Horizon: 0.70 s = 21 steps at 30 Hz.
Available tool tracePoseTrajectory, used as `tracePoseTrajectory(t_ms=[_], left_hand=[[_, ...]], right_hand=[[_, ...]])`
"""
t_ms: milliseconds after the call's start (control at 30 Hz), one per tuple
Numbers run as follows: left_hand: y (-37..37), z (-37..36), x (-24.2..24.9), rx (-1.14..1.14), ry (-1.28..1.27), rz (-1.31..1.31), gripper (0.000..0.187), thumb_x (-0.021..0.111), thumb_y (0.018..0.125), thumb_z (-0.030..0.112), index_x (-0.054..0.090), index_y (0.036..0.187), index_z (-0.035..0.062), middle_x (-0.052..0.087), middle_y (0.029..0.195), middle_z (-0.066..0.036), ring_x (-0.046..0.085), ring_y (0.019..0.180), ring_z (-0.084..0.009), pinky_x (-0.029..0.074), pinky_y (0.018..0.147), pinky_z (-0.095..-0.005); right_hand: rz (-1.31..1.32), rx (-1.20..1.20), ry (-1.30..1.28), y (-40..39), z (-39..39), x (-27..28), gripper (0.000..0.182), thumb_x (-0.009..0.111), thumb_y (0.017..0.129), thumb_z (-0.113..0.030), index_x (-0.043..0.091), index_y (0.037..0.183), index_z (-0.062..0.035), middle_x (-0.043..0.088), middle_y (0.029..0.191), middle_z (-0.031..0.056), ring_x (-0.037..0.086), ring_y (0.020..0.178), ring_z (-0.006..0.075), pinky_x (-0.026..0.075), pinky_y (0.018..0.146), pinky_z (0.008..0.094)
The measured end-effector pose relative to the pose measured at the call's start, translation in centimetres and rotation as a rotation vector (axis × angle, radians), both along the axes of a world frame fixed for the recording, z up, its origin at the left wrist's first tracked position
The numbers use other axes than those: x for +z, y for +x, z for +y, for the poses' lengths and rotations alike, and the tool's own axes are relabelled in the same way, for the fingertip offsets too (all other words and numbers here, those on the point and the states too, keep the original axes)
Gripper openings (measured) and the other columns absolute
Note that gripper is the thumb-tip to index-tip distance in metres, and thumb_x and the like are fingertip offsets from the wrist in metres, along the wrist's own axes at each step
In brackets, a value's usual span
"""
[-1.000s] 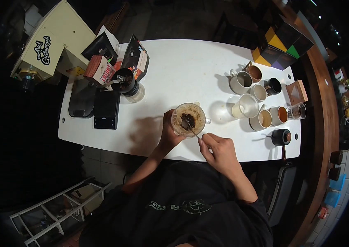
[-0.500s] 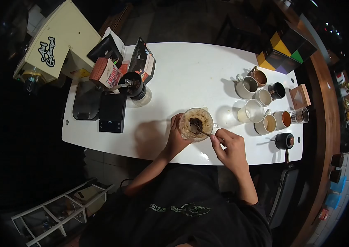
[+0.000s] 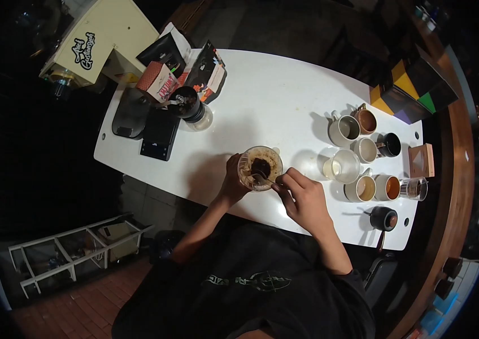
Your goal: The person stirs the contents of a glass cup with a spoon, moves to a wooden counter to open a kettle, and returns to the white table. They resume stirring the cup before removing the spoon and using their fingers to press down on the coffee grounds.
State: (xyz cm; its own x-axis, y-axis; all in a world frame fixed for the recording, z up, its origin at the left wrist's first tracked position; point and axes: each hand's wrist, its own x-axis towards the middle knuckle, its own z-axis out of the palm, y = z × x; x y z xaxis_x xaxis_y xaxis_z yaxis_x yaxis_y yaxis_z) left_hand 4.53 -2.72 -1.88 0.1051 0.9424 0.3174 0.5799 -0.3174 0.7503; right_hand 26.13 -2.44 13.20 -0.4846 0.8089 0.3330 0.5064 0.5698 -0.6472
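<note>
Brown-smeared cup (image 3: 274,160) sits clasped in the left hand (image 3: 234,182), right hand (image 3: 305,199) pinching its spoon (image 3: 265,181).

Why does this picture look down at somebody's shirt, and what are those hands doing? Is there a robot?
No robot here, just a person with two bare hands. The camera sits on the person's head, looking forward and down, so you see the black shirt below and a white table ahead. The left hand holds a clear cup with dark stuff inside. The right hand holds a spoon that dips into it. On the table's left side are bags; on the right are mugs and a colourful box.
</note>
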Motion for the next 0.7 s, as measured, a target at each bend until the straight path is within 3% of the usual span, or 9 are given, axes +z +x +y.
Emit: tracePoseTrajectory(t_ms=[33,100,200,467,567,633,700], left_hand=[[0.0,0.0,-0.3,0.011,0.001,0.002,0.068,0.091,0.064,0.025,0.06,0.122,0.0059,0.062,0.118,-0.009,0.054,0.115,-0.0293,0.041,0.101,-0.0435],[-0.1,0.7,-1.1,-0.023,-0.287,-0.301,0.067,0.09,0.065,0.027,0.06,0.122,0.0058,0.062,0.115,-0.009,0.054,0.112,-0.0298,0.042,0.098,-0.0439],[-0.3,0.8,-1.6,0.016,-0.205,-0.156,0.065,0.09,0.066,0.027,0.061,0.12,0.0056,0.063,0.111,-0.01,0.056,0.106,-0.0296,0.042,0.094,-0.0443],[-0.2,0.7,-0.4,-0.098,-0.144,-0.185,0.057,0.088,0.068,0.027,0.062,0.115,0.0071,0.061,0.107,-0.009,0.056,0.103,-0.0283,0.038,0.092,-0.0421],[-0.4,0.7,-1.9,-0.118,-0.12,-0.186,0.065,0.088,0.064,0.025,0.058,0.118,0.0039,0.059,0.112,-0.011,0.054,0.107,-0.0308,0.037,0.095,-0.0443],[-0.1,0.2,-2.1,-0.008,0.036,-0.162,0.074,0.089,0.06,0.021,0.054,0.122,0.0009,0.056,0.118,-0.014,0.052,0.112,-0.0338,0.036,0.098,-0.0467],[-0.3,0.3,-1.3,-0.012,0.034,-0.095,0.071,0.09,0.062,0.021,0.056,0.122,0.0019,0.057,0.12,-0.014,0.052,0.114,-0.0335,0.038,0.098,-0.0463]], right_hand=[[0.002,0.011,0.001,0.1,0.1,0.3,0.014,0.071,0.085,-0.012,0.062,0.093,-0.0043,0.057,0.081,0.0077,0.062,0.064,0.0273,0.049,0.053,0.0393],[-0.037,-0.029,0.022,-0.1,0.5,0.8,0.012,0.071,0.084,-0.009,0.063,0.091,-0.0041,0.059,0.084,0.0078,0.061,0.063,0.0282,0.048,0.054,0.0392],[-0.009,-0.013,-0.001,0.0,1.1,0.6,0.013,0.071,0.083,-0.009,0.065,0.093,-0.0051,0.059,0.084,0.0079,0.062,0.064,0.0284,0.048,0.056,0.0397],[-0.127,-0.067,0.104,-1.3,0.2,0.7,0.018,0.074,0.081,-0.012,0.067,0.096,-0.0063,0.059,0.083,0.0061,0.062,0.065,0.0246,0.05,0.057,0.0371],[-0.144,-0.034,0.106,-1.6,-1.0,0.8,0.016,0.072,0.086,-0.02,0.063,0.094,-0.0099,0.056,0.084,0.0056,0.062,0.065,0.0229,0.048,0.054,0.0365],[-0.149,-0.063,0.102,-1.9,-1.8,1.2,0.015,0.072,0.086,-0.019,0.062,0.093,-0.0094,0.055,0.083,0.0058,0.062,0.065,0.0233,0.048,0.054,0.0368],[-0.15,-0.089,0.098,-2.2,-2.4,1.3,0.015,0.071,0.086,-0.019,0.062,0.092,-0.0089,0.055,0.082,0.006,0.062,0.066,0.0237,0.048,0.054,0.0371]])
